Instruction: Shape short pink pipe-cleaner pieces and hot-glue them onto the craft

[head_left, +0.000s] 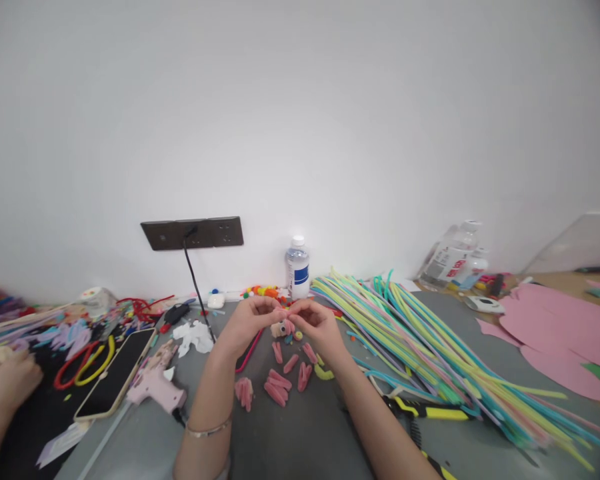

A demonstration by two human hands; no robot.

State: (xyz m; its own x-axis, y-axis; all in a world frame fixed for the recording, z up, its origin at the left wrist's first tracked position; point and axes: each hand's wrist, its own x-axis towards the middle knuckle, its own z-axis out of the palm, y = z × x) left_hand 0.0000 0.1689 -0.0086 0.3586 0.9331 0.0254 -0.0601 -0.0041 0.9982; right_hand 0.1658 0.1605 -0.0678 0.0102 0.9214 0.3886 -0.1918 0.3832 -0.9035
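Both hands meet over the grey table, pinching a small pink fuzzy pipe-cleaner figure (282, 327) with a dark-centred round eye on it. My left hand (250, 325) closes on its upper left side. From the right, my right hand (319, 326) grips its top with thumb and fingers. Fingertips partly cover the figure. Just below the hands lie several folded pink pipe-cleaner pieces (279, 387), with another pink bundle (244, 393) to their left. A curved yellow-green pipe-cleaner piece (324, 371) rests by my right wrist.
A pink glue gun (157, 387) and a phone (116, 373) lie left. Long pipe cleaners (420, 347) spread right, beside yellow-black pliers (433, 411). A bottle (297, 268) stands against the wall. Pink sheets (555, 327) lie far right. Another person's hand (13, 377) is at far left.
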